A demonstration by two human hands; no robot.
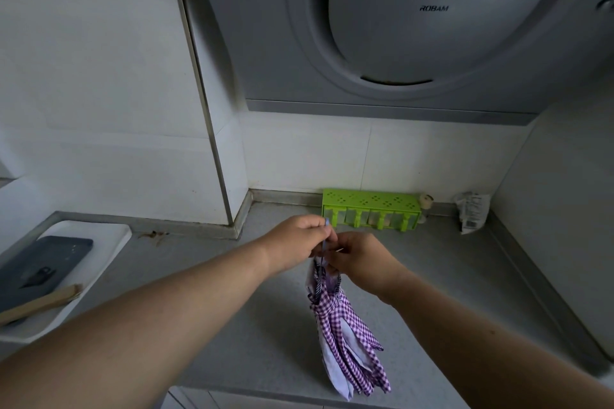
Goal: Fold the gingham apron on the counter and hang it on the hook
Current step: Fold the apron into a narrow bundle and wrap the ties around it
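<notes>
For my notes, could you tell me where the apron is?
The apron hangs bunched at centre from both hands, left hand, right hand, above the counter.

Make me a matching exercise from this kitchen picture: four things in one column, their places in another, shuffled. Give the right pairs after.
Things:
1. gingham apron
2. green spice rack
3. phone
4. plastic packet

Places:
A. on the white tray at the left
B. far right corner of the counter
C. hanging bunched from both hands, left hand and right hand
D. against the back wall, middle of the counter

Pairs: 1-C, 2-D, 3-A, 4-B
</notes>
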